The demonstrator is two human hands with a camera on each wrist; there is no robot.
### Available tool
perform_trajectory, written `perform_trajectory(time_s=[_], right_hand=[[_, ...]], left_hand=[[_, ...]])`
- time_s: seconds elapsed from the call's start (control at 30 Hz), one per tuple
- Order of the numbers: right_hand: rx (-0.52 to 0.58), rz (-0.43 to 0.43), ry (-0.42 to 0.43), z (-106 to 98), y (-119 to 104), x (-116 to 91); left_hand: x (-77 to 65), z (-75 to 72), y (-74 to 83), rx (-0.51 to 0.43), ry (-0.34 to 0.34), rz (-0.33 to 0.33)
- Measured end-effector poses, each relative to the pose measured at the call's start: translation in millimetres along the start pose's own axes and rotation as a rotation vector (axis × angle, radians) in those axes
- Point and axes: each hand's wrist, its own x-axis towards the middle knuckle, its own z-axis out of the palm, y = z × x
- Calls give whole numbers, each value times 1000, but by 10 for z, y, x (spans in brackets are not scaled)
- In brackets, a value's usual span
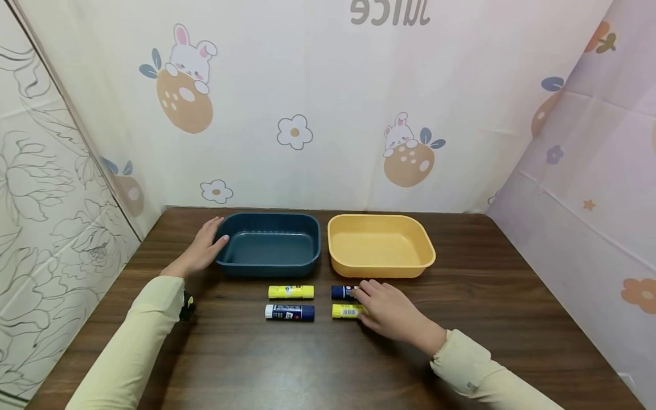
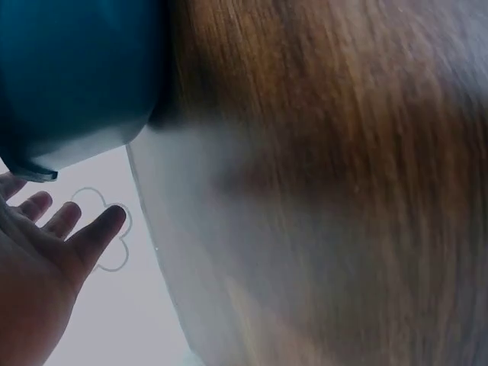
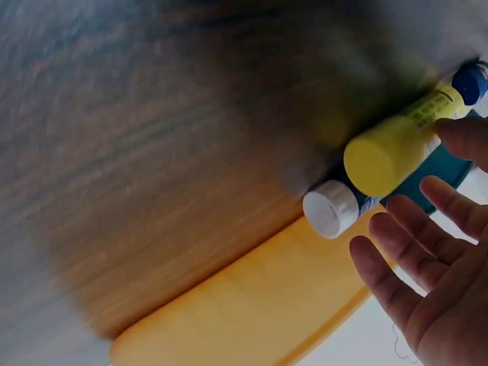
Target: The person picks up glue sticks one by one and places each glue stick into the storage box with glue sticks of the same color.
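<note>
Glue sticks (image 1: 290,292) lie in two pairs on the desk (image 1: 287,364), in front of a dark teal tray and a yellow one. At the far left, I have my left grip (image 1: 202,246) at the left end of the teal tray (image 1: 269,271), fingers spread apart and stretched out, thumb near the rim. In front of that tray lies the left pair: a yellow glue stick (image 1: 282,292) behind, a navy glue stick (image 1: 297,313) nearer me, its white cap to the left. Past a narrow gap stands the yellow tray (image 1: 381,272). In front of it lie another navy stick (image 1: 340,292), white-capped on the right, and, nearer me, another yellow stick (image 1: 343,311). My right grip (image 1: 389,310) reaches over the right ends of both, fingers apart; my thumb is right by the yellow one, though I cannot tell whether it touches.
</note>
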Motion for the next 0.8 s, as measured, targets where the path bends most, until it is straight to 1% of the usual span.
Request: perform_trajectory(time_s=[0.13, 0.3, 0.6, 0.8], right_hand=[[26, 3, -13, 26, -13, -5], [57, -3, -32, 50, -25, -23], [93, 0, -29, 81, -68, -58], [97, -6, -7, 95, -78, -73]], left_hand=[[7, 19, -3, -37, 1, -14], [13, 45, -22, -62, 6, -29], [12, 55, -62, -75, -17, -76], [3, 59, -66, -90, -17, -90]])
